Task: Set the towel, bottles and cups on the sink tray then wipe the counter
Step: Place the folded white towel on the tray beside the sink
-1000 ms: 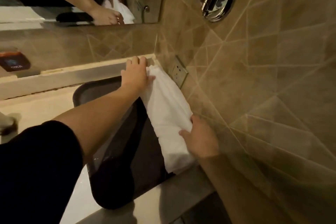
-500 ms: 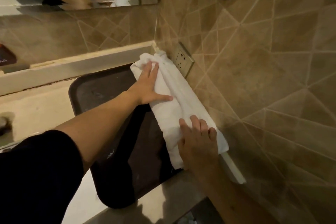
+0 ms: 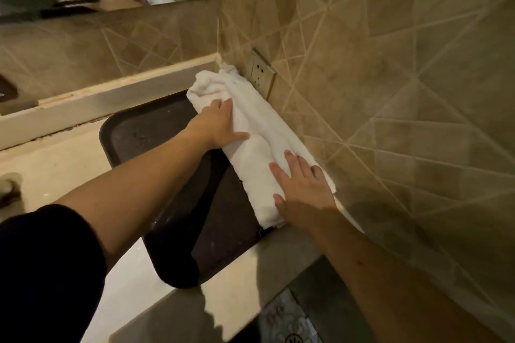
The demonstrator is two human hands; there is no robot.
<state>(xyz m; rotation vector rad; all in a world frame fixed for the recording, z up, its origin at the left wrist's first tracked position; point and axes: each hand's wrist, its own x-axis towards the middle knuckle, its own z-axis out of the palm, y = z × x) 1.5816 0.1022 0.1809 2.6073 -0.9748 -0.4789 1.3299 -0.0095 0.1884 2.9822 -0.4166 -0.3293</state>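
Folded white cotton towel [image 3: 259,145], lifted a second ago, now lies along the dark tray's [image 3: 145,131] wall-side edge, left hand [image 3: 220,125] and right hand [image 3: 302,189] pressing flat, each grip spread, so placement looks nearly done.

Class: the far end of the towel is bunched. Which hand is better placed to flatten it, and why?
Left. The left hand already rests near the towel's bunched far end; the right hand presses the near end.

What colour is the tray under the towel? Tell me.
Dark brown, nearly black, seen in the head view: the tray contrasts with the white towel.
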